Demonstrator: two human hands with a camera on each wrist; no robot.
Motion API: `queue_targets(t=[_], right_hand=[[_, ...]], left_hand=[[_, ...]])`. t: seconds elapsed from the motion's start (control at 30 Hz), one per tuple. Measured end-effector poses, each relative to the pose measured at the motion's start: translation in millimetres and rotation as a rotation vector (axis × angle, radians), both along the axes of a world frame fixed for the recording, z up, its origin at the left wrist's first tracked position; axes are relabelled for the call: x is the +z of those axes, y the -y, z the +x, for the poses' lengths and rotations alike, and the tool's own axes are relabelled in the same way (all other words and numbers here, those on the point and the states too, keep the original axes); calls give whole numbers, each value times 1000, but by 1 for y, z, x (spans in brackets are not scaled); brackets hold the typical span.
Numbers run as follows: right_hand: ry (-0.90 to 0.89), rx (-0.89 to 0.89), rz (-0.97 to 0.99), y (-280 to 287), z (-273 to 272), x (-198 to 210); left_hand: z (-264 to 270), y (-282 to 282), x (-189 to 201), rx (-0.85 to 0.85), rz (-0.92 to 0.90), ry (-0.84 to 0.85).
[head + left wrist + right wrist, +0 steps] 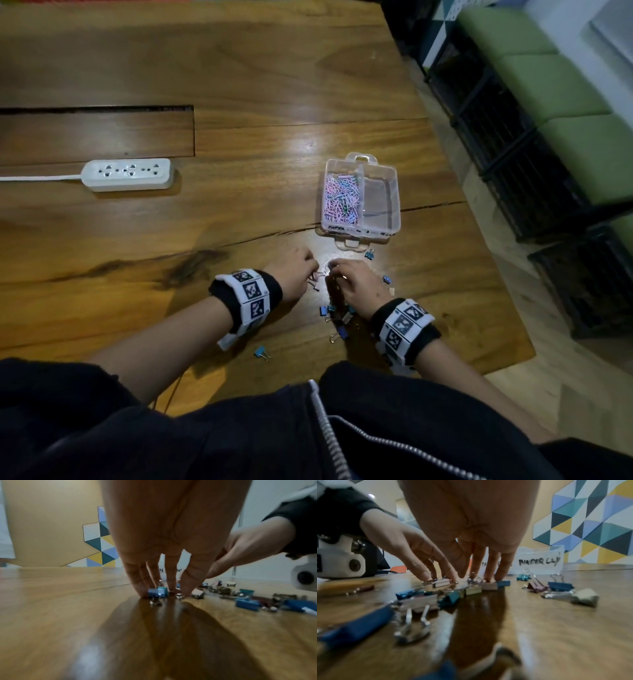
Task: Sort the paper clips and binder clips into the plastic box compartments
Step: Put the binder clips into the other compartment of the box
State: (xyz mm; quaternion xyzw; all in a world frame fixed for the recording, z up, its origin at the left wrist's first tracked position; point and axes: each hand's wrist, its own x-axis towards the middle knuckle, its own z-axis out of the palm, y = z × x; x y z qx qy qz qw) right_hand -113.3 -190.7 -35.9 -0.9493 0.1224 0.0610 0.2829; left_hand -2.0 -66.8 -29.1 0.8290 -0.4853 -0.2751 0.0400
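While fingers (140, 588) hide several binder clips (472, 589), box label (539, 561) half covered

Hidden, cropped and blurred parts

From the head view, the fingertips of the left hand (291, 272) and right hand (352, 282) curl out of sight, so contact with the binder clips (337, 313) cannot be told; the plastic box (361, 198) label is too small to read. In the right wrist view fingers (489, 566) cover the label's left word, and the nearest binder clip (356, 627) is blurred and cropped.
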Motion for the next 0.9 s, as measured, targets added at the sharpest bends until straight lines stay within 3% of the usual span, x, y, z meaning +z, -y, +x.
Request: queue_targets(t=[0.13, 0.23, 0.3, 0.4, 0.5, 0.57, 0.7, 0.8, 0.9], right_hand=[[91, -245, 134, 6, -19, 5], [-79, -391, 79, 18, -27, 7], [-188, -405, 72, 26, -27, 9], [-212, -322, -18, 29, -25, 6], [-196, -160, -79, 17, -25, -1], [-164, -148, 13, 9, -29, -4], [21, -477, 222, 0, -46, 3], [-87, -641, 190, -2, -65, 8], [-210, -654, 186, -11, -69, 4]], left_hand=[[0, -26, 14, 104, 3, -168], [4, -55, 21, 213, 154, -187], [1, -74, 23, 263, 273, -220], [-11, -88, 19, 256, 336, -296], [-24, -87, 11, 249, 273, -292], [-29, -79, 5, 276, 162, -282], [-34, -61, 0, 354, -55, -277], [-35, -53, 1, 376, -81, -203], [-32, -45, 3, 323, -2, -75]])
